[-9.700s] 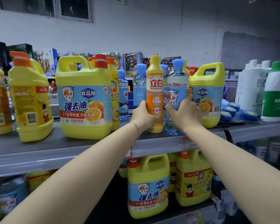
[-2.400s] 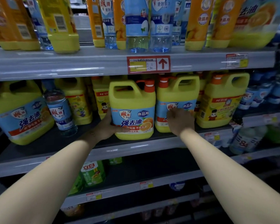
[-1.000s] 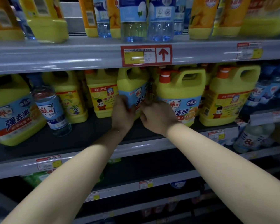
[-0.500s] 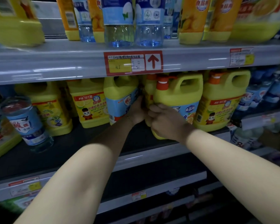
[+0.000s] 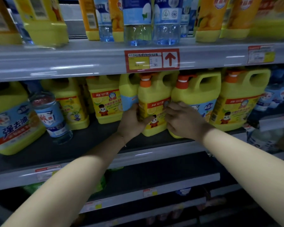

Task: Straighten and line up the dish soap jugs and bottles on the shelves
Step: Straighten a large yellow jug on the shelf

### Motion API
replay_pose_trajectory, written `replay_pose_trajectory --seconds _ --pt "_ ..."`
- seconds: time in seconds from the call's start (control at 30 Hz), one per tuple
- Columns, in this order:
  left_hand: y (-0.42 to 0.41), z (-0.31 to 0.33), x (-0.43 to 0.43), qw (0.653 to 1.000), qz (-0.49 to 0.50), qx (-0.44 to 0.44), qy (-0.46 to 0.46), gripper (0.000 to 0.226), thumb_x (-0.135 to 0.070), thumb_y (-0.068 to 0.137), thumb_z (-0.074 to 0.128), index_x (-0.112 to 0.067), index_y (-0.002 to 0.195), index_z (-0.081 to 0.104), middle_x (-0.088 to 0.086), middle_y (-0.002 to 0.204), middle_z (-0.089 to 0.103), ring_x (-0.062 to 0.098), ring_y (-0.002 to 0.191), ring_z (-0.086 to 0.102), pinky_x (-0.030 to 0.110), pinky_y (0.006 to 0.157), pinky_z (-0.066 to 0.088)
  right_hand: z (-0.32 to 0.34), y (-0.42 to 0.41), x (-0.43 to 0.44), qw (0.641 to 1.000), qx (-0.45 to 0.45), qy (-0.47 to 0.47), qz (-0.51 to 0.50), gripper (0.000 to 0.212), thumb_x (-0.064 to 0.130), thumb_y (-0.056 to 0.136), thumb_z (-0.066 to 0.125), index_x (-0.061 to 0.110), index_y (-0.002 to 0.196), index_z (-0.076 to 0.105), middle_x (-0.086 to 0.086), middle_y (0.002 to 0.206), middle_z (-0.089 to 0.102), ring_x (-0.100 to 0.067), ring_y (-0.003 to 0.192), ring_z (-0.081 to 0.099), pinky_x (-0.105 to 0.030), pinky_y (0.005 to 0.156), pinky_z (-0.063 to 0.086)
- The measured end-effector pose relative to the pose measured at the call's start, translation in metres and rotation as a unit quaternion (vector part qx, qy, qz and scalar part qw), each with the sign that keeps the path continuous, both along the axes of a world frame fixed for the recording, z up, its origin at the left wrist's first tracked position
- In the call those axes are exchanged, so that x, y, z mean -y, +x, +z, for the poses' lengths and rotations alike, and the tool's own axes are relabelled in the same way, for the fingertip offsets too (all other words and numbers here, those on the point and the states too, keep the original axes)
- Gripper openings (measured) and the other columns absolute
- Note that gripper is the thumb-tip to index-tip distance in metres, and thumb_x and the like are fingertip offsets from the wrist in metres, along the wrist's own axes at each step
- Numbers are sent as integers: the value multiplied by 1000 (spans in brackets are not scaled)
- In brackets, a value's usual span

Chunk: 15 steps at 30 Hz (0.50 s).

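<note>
On the middle shelf (image 5: 92, 146) a yellow jug with an orange cap and a yellow cartoon label (image 5: 152, 97) stands between a blue-label jug turned side-on (image 5: 128, 95) and another blue-label jug (image 5: 197, 94). My left hand (image 5: 133, 120) grips the cartoon-label jug's left side low down. My right hand (image 5: 182, 120) clasps its right side, covering part of the neighbouring jug's label. The jug sits near the shelf's front edge, pulled ahead of the jugs beside it.
More yellow jugs stand left (image 5: 105, 102) and right (image 5: 243, 99). A clear blue-label bottle (image 5: 51, 115) leans beside a large tilted jug (image 5: 10, 118) at far left. The upper shelf (image 5: 72, 61) carries orange and clear bottles (image 5: 138, 22). Lower shelves are dark.
The blue-label jug my left hand held was pushed back and turned side-on. Both hands reached in between the jugs and now hold a cartoon-label jug drawn forward from behind.
</note>
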<state>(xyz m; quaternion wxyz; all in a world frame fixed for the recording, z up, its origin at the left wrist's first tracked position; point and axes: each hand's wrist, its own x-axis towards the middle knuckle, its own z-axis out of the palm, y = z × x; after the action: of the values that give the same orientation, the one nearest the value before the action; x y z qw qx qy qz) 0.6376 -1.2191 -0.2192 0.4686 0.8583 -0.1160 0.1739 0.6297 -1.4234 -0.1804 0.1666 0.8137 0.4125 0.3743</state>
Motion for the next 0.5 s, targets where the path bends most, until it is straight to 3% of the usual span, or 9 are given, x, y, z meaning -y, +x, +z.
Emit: replay_pose_trajectory --seconds 0.1,0.17,0.23,0.27,0.37,0.43,0.5 --pt "-16 2 -27 999 3 -31 -26 57 -29 77 80 -9 123 55 -4 110 63 10 98 61 10 78 48 -2 -10 -19 994 -69 67 -54 33 31 79 49 5 65 64 -9 68 62 -28 72 58 -34 68 39" --pt "-25 4 -44 997 3 -64 -51 54 -29 74 81 -12 119 56 -4 107 65 10 96 63 21 83 53 1 -21 -39 966 -159 184 -87 39 41 86 52 5 77 62 -11 75 61 -29 70 60 -31 60 43" --pt "-33 7 -61 993 -8 -95 -76 48 -23 75 82 -15 115 57 -4 105 65 12 99 63 30 89 53 3 -27 -57 896 -274 327 -124 49 51 86 59 6 106 53 -11 100 62 -30 88 62 -33 68 49" --pt "-36 8 -69 991 -11 -105 -84 48 -21 74 82 -15 115 57 -1 107 65 16 102 63 32 91 53 2 -28 -64 844 -332 404 -117 60 52 81 66 8 116 45 -10 113 60 -29 100 60 -37 78 51" --pt "-47 12 -94 987 -17 -128 -99 62 -26 65 88 -12 119 59 9 115 66 20 107 63 35 94 52 -6 -25 -76 682 -444 579 -49 88 46 62 85 13 125 33 -2 129 50 -19 117 52 -38 95 46" --pt "-56 15 -109 983 -19 -147 -112 69 -29 60 89 -15 120 58 7 118 65 17 107 63 38 95 52 -13 -22 -82 606 -545 579 -33 100 47 57 87 20 134 31 7 129 51 -12 115 52 -35 97 46" --pt "-65 16 -123 978 -6 -163 -130 58 -17 72 82 -15 124 56 5 121 63 17 109 62 44 100 49 -20 -18 -90 577 -631 518 -29 88 43 61 86 30 132 37 11 122 57 -13 112 56 -40 95 51"
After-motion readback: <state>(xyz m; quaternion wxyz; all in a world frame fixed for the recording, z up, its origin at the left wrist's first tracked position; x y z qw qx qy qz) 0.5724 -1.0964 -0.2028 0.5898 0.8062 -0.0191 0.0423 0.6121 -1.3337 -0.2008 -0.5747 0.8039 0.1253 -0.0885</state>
